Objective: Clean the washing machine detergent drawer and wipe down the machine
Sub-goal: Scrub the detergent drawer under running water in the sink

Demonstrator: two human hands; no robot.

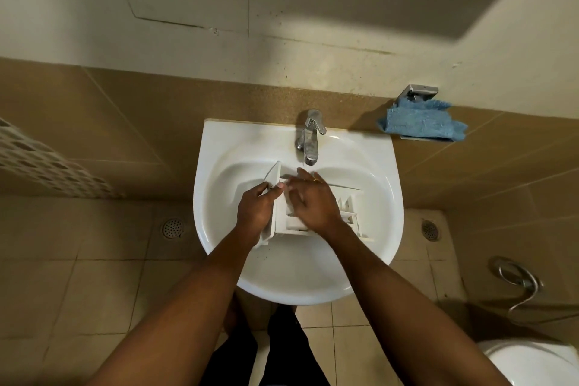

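The white detergent drawer [347,208] lies in the basin of the white sink [219,150], under the chrome tap [308,138]. A thin stream of water falls from the tap's spout. My left hand [255,208] grips the drawer's front panel at its left end, fingers curled round the edge. My right hand [310,199] lies flat over the drawer's compartments, its fingers straight and reaching toward the water. The hands hide much of the drawer's inside.
A blue cloth [421,124] lies on a small metal shelf on the tiled wall, right of the sink. Floor drains [172,228] sit on both sides below. A toilet rim [532,363] and a hose [517,279] are at the lower right.
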